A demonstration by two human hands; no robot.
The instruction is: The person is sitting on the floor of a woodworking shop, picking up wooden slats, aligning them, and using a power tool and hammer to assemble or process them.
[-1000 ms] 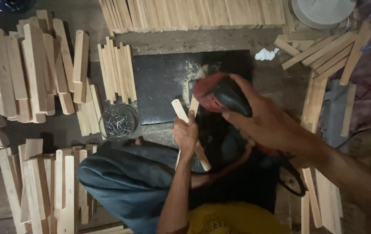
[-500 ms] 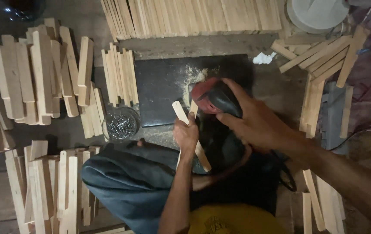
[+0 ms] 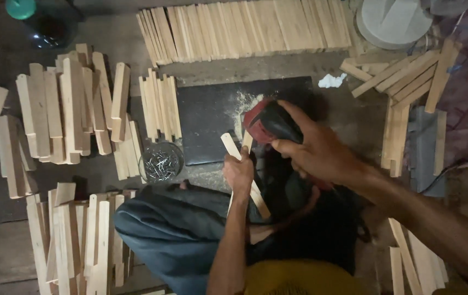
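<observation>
The left hand (image 3: 239,172) is gripping two thin wooden slats (image 3: 234,150) held crossed just near of the black mat (image 3: 206,117), while the right hand (image 3: 313,150) is closing around a red and black power tool (image 3: 269,121) and pressing it against the slats' far ends. The tool's working end is running very close to the left fingers, so a slip or kick is risking injury. Sawdust (image 3: 245,101) is gathering on the mat, and the bowl of nails (image 3: 161,162) just left is standing within elbow range, liable to tip.
</observation>
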